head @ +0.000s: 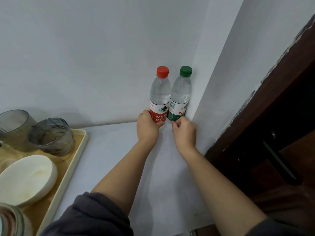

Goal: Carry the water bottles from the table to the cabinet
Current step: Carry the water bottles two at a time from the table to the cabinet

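— What's nearest you?

— A dark grey sleeve, pushed up the left forearm. Both bare arms reach out over the smooth white desk.

— And the water?

— It's at the desk's far right corner, against the pale wall. A clear plastic bottle with a red cap stands upright. A clear plastic bottle with a green cap stands just beside it on the right, tucked into the corner. They look to be touching.

— Who has hold of what?

— The left hand has its grip wrapped round the red label, low down. The right hand is curled at the foot of the green one. I can't tell whether that grip pinches it.

— Anything around them?

— Off to the left, a cream rectangular tray carries two grey ribbed glass tumblers and a shallow white bowl. On the right is a dark brown wooden door.
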A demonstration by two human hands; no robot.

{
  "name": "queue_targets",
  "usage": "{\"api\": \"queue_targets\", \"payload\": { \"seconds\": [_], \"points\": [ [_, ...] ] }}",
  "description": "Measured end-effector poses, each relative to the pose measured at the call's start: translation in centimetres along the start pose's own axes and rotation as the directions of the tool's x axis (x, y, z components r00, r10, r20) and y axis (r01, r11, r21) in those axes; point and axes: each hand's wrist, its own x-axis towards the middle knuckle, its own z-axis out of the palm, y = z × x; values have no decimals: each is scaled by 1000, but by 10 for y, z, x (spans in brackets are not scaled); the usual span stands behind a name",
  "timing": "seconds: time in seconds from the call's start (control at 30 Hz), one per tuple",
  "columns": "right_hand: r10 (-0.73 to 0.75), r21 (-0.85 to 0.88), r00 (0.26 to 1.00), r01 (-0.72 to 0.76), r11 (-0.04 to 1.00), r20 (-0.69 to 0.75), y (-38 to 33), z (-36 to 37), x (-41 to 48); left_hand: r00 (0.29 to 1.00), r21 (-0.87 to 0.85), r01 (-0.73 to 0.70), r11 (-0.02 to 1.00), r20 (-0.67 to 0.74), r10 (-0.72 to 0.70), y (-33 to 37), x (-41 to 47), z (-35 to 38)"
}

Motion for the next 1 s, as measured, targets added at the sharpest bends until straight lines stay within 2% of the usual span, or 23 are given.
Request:
{"api": "queue_targets", "payload": {
  "seconds": [0.27,0.6,0.7,0.87,1.0],
  "points": [
    [6,15,999,-5,1000,-36,0,4,-4,998,18,-64,998,19,63,-5,-6,-2],
    [17,1,997,-17,1000,-72,-2,8,-4,998,16,-36,999,46,35,-3,1,-8],
    [30,-6,999,-30,1000,-41,-4,5,-5,997,42,-59,997,58,57,-3,1,-9],
    [-60,-84,988,73,994,146,-2,-8,-22,995,244,-60,968,91,39,-12,-10,-13],
    [-157,-190,951,212,959,268,13,-28,-52,993,502,-80,861,117,24,-24,-37,-30]
  ]
}}
